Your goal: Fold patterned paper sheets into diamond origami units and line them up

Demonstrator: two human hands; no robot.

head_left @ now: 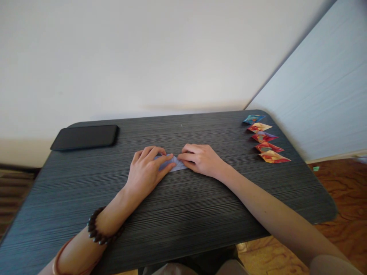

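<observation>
A small piece of folded lavender paper lies on the dark table in front of me. Its left part is under the fingers of my left hand, with thumb and forefinger closed on it. At its right end, the bent fingertips of my right hand are bunched together on the paper. The fingers of both hands cover much of the sheet, so its full shape is hidden. Dark beads circle my left wrist.
Several folded paper boats, coloured red, yellow, purple and blue, stand in a row along the right edge of the table. At the back left lies a black phone-like slab. A white wall rises behind the table.
</observation>
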